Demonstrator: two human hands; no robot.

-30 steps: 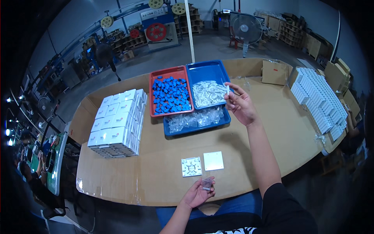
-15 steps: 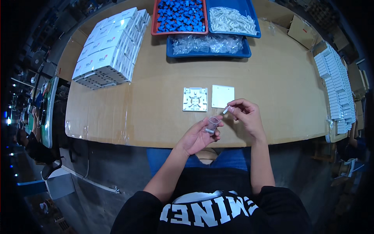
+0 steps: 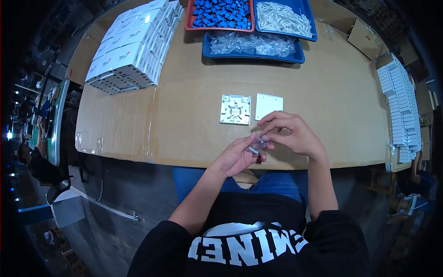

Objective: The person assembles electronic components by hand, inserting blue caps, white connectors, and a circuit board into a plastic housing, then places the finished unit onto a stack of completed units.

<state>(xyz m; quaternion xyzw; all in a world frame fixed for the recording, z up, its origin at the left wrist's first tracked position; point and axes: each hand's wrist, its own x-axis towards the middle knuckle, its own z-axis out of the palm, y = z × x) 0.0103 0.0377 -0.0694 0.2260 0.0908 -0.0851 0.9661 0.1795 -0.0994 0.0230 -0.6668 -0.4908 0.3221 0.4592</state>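
Now, head view, hands: left hand (image 3: 237, 157) and right hand (image 3: 290, 135) meet low in the centre of the frame, right at the near edge of the cardboard-covered table (image 3: 184, 106).
Grip, left: palm up, fingers curled around a small clear plastic bag (image 3: 256, 144) — closed on it.
Grip, right: fingertips pinching at the top of that bag, where a small white part (image 3: 253, 150) shows; whether it holds the part or only the bag mouth, I cannot tell.
Where it is: bag sits between both hands, just below the 2 white square plates, the ribbed base (image 3: 236, 110) and the plain cover (image 3: 268, 106).
Axis: the white part looks slim, its long axis running roughly left to right with a slight tilt, pointing toward the left palm; too small to be sure.
Risk: my read is that the part could slip out past the table edge onto the lap, since the hands hover right over that edge.
Risk 2: a hard tug could spill the bag.
Top of frame: red tray of blue pieces (image 3: 220, 13), blue tray of white pieces (image 3: 284, 16), blue tray of clear bags (image 3: 251, 45).
Upper left: stacked white boxes (image 3: 131, 44).
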